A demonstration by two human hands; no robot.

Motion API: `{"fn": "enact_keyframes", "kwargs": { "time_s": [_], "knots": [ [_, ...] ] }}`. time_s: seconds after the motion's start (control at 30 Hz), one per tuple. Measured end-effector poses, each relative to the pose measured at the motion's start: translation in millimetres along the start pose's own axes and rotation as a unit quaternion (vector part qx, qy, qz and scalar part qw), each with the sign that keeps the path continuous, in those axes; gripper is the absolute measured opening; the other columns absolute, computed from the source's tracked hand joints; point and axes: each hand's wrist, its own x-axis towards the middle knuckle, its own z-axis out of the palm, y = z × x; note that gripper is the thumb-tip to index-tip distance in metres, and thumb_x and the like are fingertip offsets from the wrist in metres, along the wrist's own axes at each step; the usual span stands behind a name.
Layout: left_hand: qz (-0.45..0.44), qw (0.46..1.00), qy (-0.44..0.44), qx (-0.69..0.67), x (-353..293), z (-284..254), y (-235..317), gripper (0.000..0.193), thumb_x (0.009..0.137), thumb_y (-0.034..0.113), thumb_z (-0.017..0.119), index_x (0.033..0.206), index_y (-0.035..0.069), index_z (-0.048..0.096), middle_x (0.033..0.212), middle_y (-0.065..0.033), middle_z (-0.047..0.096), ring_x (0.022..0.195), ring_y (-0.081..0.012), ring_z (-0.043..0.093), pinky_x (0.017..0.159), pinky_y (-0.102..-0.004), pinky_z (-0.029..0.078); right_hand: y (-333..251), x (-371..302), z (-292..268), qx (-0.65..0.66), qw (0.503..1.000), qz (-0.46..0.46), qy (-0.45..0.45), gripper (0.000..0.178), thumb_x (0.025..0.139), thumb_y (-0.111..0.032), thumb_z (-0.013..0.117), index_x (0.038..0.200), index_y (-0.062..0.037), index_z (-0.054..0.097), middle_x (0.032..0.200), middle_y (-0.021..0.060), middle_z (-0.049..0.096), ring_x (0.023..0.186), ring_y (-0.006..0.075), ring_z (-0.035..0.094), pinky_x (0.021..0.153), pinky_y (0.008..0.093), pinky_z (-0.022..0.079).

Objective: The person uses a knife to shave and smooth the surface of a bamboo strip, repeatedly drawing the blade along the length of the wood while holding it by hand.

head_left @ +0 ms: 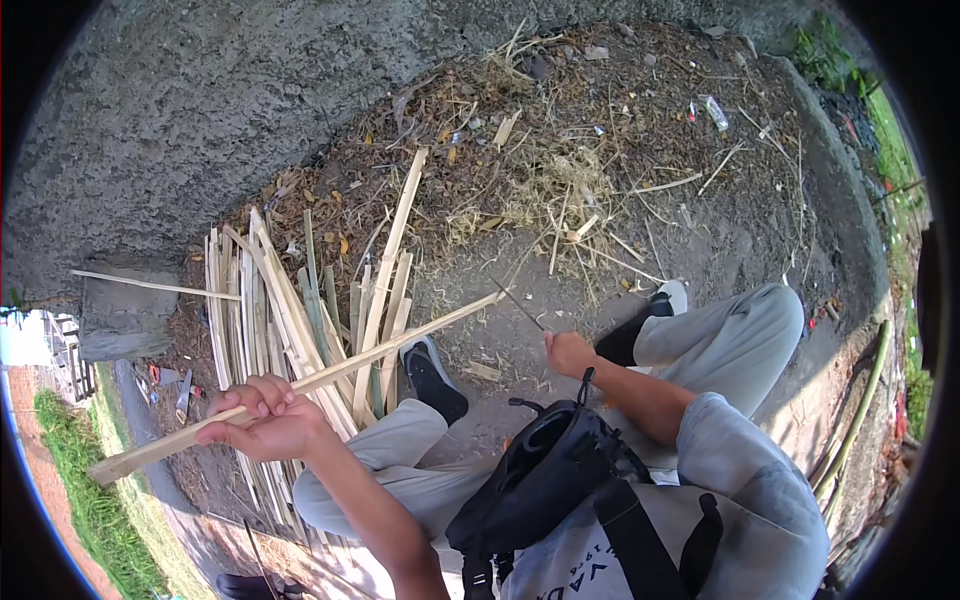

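My left hand (262, 418) is closed around a long pale bamboo strip (395, 343), near its wider end. The strip slants up to the right across my knee and past my shoe. My right hand (570, 355) is closed in a fist, and a thin dark knife blade (518, 304) juts up and left from it. Its handle is hidden inside the fist. The blade's tip lies at the strip's far end; whether the two touch, I cannot tell. Behind my left hand, a pile of split bamboo strips (285, 310) rests on the ground.
A black bag (545, 475) sits at my lap. Pale shavings (570, 185) and leaf litter cover the dirt ahead, below a rough concrete wall (230, 110). A hand saw (184, 395) lies at the far left beside a concrete block (125, 315). A greenish pole (862, 410) lies on the right.
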Motion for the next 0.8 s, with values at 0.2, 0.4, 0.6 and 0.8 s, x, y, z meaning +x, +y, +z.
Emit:
{"fn": "enact_keyframes", "kwargs": {
  "time_s": [0.2, 0.4, 0.6, 0.8],
  "knots": [
    [-0.008, 0.999, -0.035, -0.029, 0.6, -0.8, -5.2, 0.052, 0.095, 0.055, 0.032, 0.076, 0.010, 0.051, 0.049, 0.0006, 0.036, 0.036, -0.0078, 0.026, 0.031, -0.0208, 0.020, -4.2, 5.0, -16.0, 0.032, 0.998, 0.045, -0.007, 0.060, 0.095, -0.039, 0.031, 0.074, 0.0066, 0.064, 0.076, 0.0316, 0.061, 0.079, 0.0487, 0.060, 0.077, 0.0513, 0.049],
    [0.010, 1.000, -0.016, -0.001, -3.9, -0.9, 1.3, 0.051, 0.095, 0.054, 0.032, 0.077, 0.010, 0.050, 0.049, 0.0007, 0.035, 0.035, -0.0080, 0.025, 0.031, -0.0212, 0.020, -18.1, -1.2, -21.6, 0.011, 0.997, 0.073, -0.035, 0.057, 0.095, -0.039, 0.031, 0.084, 0.0047, 0.066, 0.084, 0.0291, 0.063, 0.084, 0.0461, 0.061, 0.080, 0.0510, 0.049],
    [-0.009, 0.999, -0.025, -0.019, -4.3, 1.5, -2.5, 0.051, 0.094, 0.055, 0.031, 0.076, 0.011, 0.049, 0.049, 0.0007, 0.034, 0.035, -0.0082, 0.025, 0.032, -0.0213, 0.019, 21.2, 17.2, 7.5, 0.033, 0.995, 0.092, -0.001, 0.059, 0.095, -0.040, 0.033, 0.078, 0.0062, 0.065, 0.078, 0.0310, 0.062, 0.082, 0.0469, 0.061, 0.078, 0.0511, 0.049],
    [-0.005, 1.000, -0.014, -0.007, -6.4, 0.1, 1.6, 0.053, 0.094, 0.056, 0.030, 0.077, 0.011, 0.050, 0.050, 0.0010, 0.035, 0.036, -0.0085, 0.025, 0.032, -0.0216, 0.017, 14.8, 14.0, -0.9, 0.021, 0.994, 0.103, 0.009, 0.058, 0.095, -0.039, 0.033, 0.082, 0.0082, 0.064, 0.079, 0.0302, 0.062, 0.081, 0.0454, 0.062, 0.077, 0.0497, 0.050]
  ]
}}
